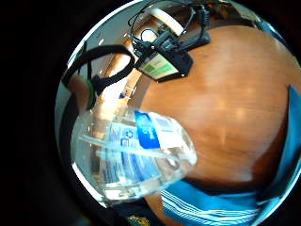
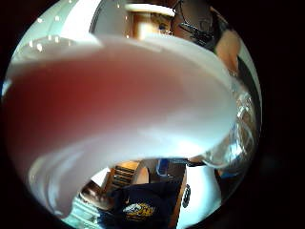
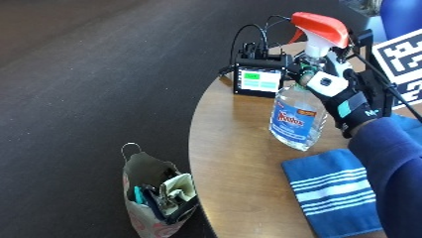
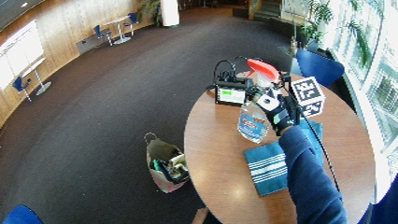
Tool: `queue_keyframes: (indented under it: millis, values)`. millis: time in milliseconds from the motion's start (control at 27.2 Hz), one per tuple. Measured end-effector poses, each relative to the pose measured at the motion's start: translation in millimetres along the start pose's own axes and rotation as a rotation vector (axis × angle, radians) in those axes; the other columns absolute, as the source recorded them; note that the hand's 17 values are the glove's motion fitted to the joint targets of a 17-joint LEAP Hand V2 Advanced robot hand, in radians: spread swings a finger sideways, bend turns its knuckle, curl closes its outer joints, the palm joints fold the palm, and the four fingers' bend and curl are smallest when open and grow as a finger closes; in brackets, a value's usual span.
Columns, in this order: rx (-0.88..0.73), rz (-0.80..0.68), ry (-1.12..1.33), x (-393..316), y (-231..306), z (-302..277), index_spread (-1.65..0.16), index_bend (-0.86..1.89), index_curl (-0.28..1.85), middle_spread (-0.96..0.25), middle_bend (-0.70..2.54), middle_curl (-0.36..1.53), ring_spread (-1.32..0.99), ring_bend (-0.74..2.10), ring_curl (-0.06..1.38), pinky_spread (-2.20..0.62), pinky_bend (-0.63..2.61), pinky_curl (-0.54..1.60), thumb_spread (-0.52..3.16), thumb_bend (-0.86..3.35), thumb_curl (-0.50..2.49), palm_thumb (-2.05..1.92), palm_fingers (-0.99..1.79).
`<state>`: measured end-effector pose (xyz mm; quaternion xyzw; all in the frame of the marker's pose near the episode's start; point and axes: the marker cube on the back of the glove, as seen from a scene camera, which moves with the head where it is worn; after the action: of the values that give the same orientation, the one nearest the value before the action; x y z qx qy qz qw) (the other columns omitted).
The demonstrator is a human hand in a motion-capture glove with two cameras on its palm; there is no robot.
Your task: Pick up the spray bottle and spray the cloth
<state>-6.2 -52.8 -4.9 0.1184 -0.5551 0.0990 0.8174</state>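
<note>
Gripped: spray bottle (image 3: 300,116), right hand (image 3: 346,104).

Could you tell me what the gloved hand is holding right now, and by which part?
The right hand holds the spray bottle by its neck, just below the orange trigger head, lifted above the table.

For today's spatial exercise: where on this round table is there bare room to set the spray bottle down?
Bare wood lies between the table edge and the blue striped cloth, and in front of the screen device. The far rim by that device is crowded; the gloved right hand holds the spray bottle aloft.

Screen box (image 3: 258,81) on table (image 3: 231,148); floor bag (image 3: 158,198).
</note>
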Motion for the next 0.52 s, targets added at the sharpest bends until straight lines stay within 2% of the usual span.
queue_keyframes:
  millis: [37,147,221,405,515]
  values:
    - [-0.009,-0.003,0.006,0,2,-1,-0.30,0.12,0.47,-0.19,0.40,0.45,-0.24,0.46,0.40,-0.31,0.47,0.39,0.64,-0.03,0.67,0.90,1.16]
    - [-0.054,-0.030,0.042,-1,12,-10,-0.32,0.13,0.45,-0.16,0.26,0.42,-0.20,0.33,0.38,-0.22,0.48,0.40,0.77,-0.05,0.64,0.84,0.75]
    - [-0.092,-0.067,0.084,-3,23,-24,-0.34,0.17,0.47,-0.14,0.21,0.41,-0.18,0.29,0.39,-0.17,0.49,0.42,0.81,-0.05,0.61,0.81,0.59]
    - [-0.093,-0.125,0.283,-10,77,-84,-0.36,0.17,0.43,-0.10,0.16,0.37,-0.14,0.22,0.33,-0.07,0.46,0.39,0.88,-0.04,0.57,0.78,0.59]
    - [-0.042,-0.054,0.569,7,116,-135,-0.37,0.19,0.43,-0.09,0.15,0.35,-0.13,0.19,0.31,-0.04,0.44,0.37,0.93,-0.04,0.54,0.76,0.61]
